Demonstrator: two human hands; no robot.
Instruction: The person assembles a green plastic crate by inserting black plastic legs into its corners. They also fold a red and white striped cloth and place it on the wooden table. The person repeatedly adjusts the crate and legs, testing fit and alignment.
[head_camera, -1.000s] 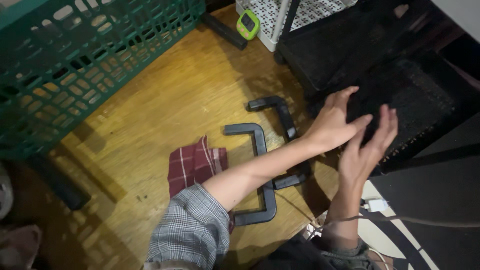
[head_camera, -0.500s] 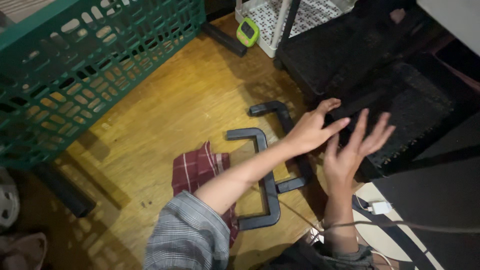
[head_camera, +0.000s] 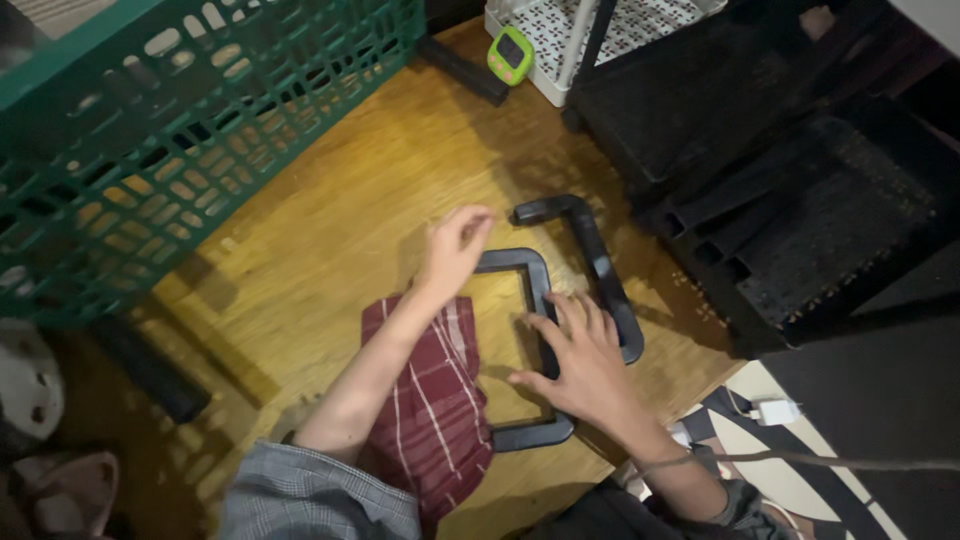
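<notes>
Two black U-shaped frame pieces lie on the wooden floor (head_camera: 330, 250). The nearer piece (head_camera: 530, 433) lies partly over a red checked cloth (head_camera: 435, 410); the farther piece (head_camera: 600, 265) lies just right of it. My right hand (head_camera: 580, 365) rests flat with fingers spread over the nearer piece's long side, fingertips close to the farther piece. My left hand (head_camera: 455, 245), on a grey checked sleeve, has its fingers curled at the upper left end of the nearer piece. Whether it grips that end is unclear.
A green lattice crate (head_camera: 150, 130) fills the upper left. Black mesh shelf trays (head_camera: 810, 210) are stacked at the right. A white perforated tray (head_camera: 640, 20) with a small green timer (head_camera: 511, 52) sits at the top, and a white charger with cable (head_camera: 775, 410) at lower right.
Both hands have left the black shelf trays at the right and come down and left to the U-shaped pieces on the floor. The view has shifted as well.
</notes>
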